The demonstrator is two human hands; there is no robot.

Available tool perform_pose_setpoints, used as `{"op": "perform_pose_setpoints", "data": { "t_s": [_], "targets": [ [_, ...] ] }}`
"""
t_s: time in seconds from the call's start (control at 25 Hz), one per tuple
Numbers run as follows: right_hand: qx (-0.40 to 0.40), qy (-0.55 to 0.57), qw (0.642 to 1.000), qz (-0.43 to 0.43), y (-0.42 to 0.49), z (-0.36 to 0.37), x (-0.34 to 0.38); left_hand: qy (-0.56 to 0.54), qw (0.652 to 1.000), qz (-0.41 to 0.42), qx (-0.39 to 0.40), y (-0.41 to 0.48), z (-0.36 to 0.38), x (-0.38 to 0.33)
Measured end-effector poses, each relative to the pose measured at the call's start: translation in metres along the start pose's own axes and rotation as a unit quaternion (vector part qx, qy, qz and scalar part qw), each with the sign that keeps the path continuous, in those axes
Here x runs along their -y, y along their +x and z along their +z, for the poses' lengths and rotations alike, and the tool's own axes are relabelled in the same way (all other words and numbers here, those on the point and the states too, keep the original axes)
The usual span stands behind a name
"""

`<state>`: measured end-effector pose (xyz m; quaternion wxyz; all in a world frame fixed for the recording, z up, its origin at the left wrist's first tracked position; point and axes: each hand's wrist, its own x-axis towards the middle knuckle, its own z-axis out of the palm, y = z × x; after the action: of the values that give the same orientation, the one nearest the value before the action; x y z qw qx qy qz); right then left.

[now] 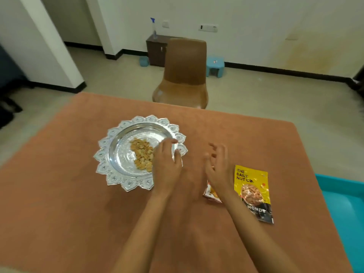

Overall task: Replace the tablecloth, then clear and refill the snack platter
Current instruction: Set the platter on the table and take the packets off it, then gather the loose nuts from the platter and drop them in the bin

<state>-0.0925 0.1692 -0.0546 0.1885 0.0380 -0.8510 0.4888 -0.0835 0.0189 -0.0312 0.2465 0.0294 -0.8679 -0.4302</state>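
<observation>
Orange-brown tablecloth (78, 203) spread flat over counter. Silver snack platter (110, 154), scalloped embossed rim, upright left of centre; pile of tan nuts (142, 152) in its bowl, toward right side. Yellow-and-black almond pouch (254, 194) flat at right. Small orange-white packet (211, 193) just left of pouch, partly hidden.

A table is covered all over by an orange-brown tablecloth (78, 194). The cloth looks smooth and flat. A shiny silver platter (110, 170) with a petal-shaped rim sits on the cloth, left of the middle. It has a small pile of pale nuts (140, 152) in it. A yellow and black almond bag (254, 192) lies flat on the cloth at the right. Just beside it, to its left, lies a smaller orange and white packet (211, 193), partly hidden.
</observation>
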Motion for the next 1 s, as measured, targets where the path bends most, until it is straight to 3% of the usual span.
{"op": "perform_pose_setpoints", "data": {
  "t_s": [0.08,0.2,0.28,0.4,0.56,0.88,1.0],
  "targets": [
    [0.148,0.024,0.986,-0.071,0.018,0.042,0.031,0.12,0.99,-0.058,-0.04,0.018,-0.031,0.037],
    [0.394,-0.067,0.913,-0.082,0.029,0.1,0.054,0.276,0.95,-0.142,-0.027,0.024,-0.057,0.087],
    [0.457,-0.148,0.871,-0.107,0.034,0.129,0.053,0.275,0.948,-0.162,0.012,0.02,-0.065,0.1],
    [0.475,-0.205,0.843,-0.145,0.04,0.157,0.045,0.215,0.957,-0.191,0.035,0.013,-0.066,0.109],
    [0.478,-0.227,0.831,-0.172,0.046,0.177,0.039,0.171,0.969,-0.18,-0.001,0.009,-0.065,0.113],
    [0.387,-0.211,0.851,-0.285,0.044,0.192,0.044,0.016,0.969,-0.223,-0.107,0.015,-0.075,0.09],
    [0.361,-0.17,0.876,-0.271,0.051,0.192,0.047,-0.075,0.945,-0.287,-0.14,0.025,-0.074,0.086]
  ]
}}
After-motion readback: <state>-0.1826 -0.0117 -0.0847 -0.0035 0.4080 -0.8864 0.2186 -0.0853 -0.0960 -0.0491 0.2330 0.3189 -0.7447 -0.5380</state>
